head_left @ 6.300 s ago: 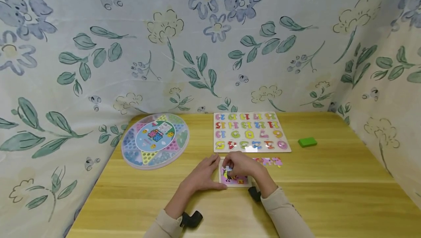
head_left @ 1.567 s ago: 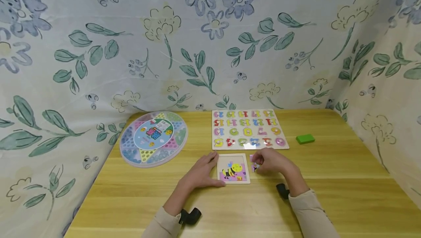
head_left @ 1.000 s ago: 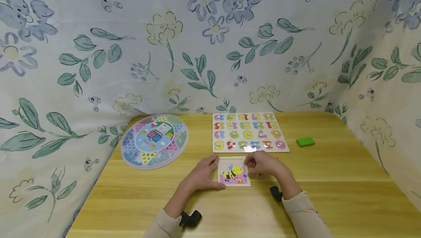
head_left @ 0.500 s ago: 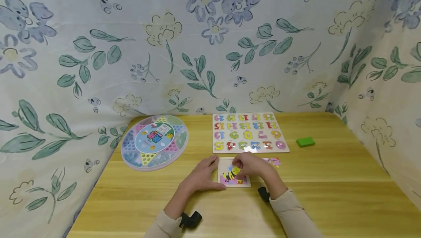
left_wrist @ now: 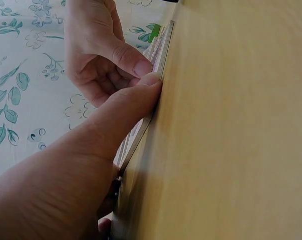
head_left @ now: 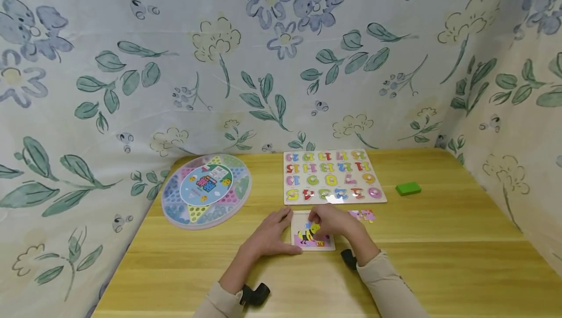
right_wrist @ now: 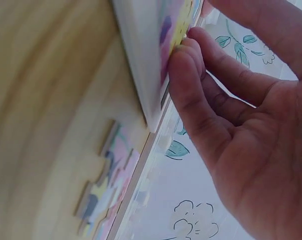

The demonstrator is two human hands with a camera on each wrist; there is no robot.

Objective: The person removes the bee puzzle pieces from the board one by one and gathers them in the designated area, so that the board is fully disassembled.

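Observation:
A small square puzzle board (head_left: 331, 247) with a pale wooden rim and a bee picture lies on the table. My left hand (head_left: 271, 234) holds it at the left side, thumb along the near edge and fingers by the far left corner. Over the right half of the picture, my right hand (head_left: 333, 221) pinches a puzzle piece at the surface; its fingers mostly hide the piece. In the right wrist view, curled fingers (right_wrist: 183, 65) touch the picture. Loose puzzle pieces (head_left: 368, 215) lie right of the board, seen closer in the right wrist view.
Behind the puzzle board lies a white number board (head_left: 322, 174). A round game board (head_left: 173, 210) with a star pattern is at the back left. A green block (head_left: 408, 188) sits to the right. Floral cloth (head_left: 246, 64) hangs behind the wooden table (head_left: 439, 259).
My right hand has moved from the loose pieces left onto the puzzle board, carrying a piece, and now stays over the bee. More picture fills the frame than at first. My left hand stays put.

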